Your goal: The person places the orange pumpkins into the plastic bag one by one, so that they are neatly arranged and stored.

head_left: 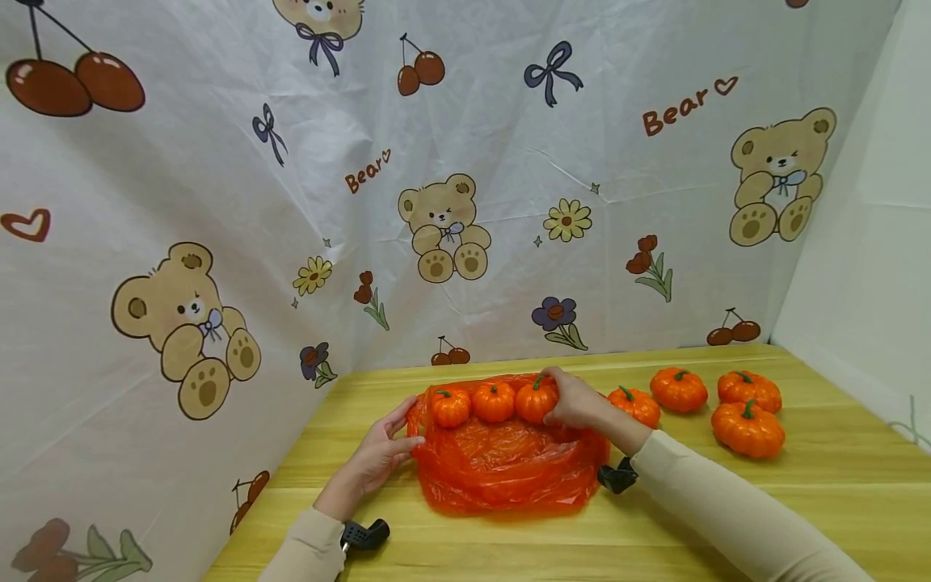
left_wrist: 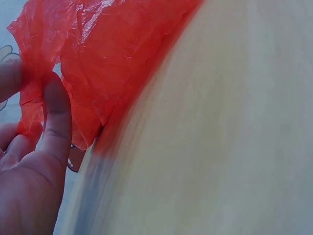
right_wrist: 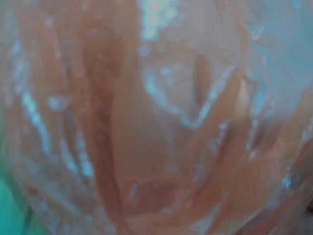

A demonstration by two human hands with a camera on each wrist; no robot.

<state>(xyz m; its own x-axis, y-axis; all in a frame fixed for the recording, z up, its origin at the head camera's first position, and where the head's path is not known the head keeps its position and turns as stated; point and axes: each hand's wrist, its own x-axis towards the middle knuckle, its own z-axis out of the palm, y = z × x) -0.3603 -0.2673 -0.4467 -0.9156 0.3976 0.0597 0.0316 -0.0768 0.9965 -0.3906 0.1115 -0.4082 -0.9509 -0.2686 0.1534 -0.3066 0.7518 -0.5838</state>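
Observation:
A thin red plastic bag (head_left: 502,481) lies spread on the wooden table. My left hand (head_left: 380,453) is at its left edge; in the left wrist view, that hand (left_wrist: 44,161) pinches the crinkled film. My right hand (head_left: 579,402) grips a small orange toy pumpkin (head_left: 532,405) at the right end of a row on the bag. Beside it are a middle pumpkin (head_left: 493,402) and a left pumpkin (head_left: 451,409), both green-stemmed. Blurred, shiny bag film (right_wrist: 161,122) fills the right wrist view, where my right fingers cannot be made out clearly.
Right of the bag, a pumpkin (head_left: 638,406) sits partly behind my right wrist. Farther right stand a back pumpkin (head_left: 679,390), another pumpkin (head_left: 751,392) and a nearer pumpkin (head_left: 747,428). A bear-printed cloth (head_left: 494,145) hangs behind the wooden table (head_left: 836,485).

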